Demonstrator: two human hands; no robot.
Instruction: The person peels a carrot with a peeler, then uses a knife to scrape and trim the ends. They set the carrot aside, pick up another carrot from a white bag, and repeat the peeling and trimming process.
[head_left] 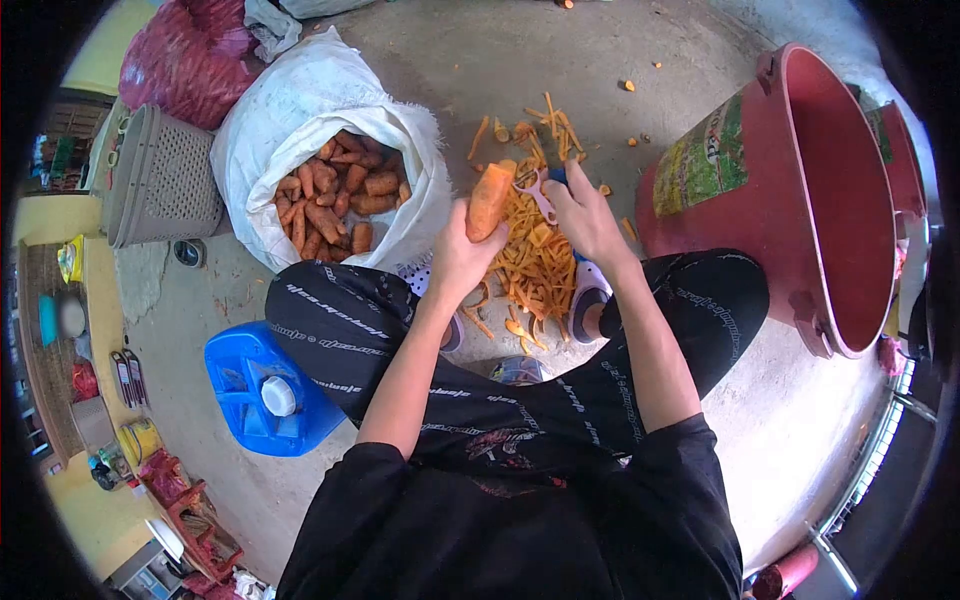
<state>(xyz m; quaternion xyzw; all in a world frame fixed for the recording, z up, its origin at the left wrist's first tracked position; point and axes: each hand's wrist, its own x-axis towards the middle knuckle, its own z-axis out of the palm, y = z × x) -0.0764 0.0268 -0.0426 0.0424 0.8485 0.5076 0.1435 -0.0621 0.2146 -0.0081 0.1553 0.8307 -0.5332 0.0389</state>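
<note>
My left hand (pixel 464 255) is wrapped round a thick carrot (pixel 488 205), whose far end is bright orange and peeled while the near part keeps its duller skin. In my right hand (pixel 592 222) is a pale pink peeler (pixel 538 198), held just right of the carrot. Below both hands, a heap of orange peelings (pixel 540 270) lies on the floor between my feet. Unpeeled carrots (pixel 345 190) fill the mouth of a white sack (pixel 300 105) to the left.
A large red tub (pixel 700 210) stands tilted at the right. At the left are a blue jerrycan (pixel 240 385) with a white cap, a grey woven basket (pixel 170 180) and a red mesh sack (pixel 190 65). Small carrot scraps (pixel 628 86) dot the concrete floor ahead.
</note>
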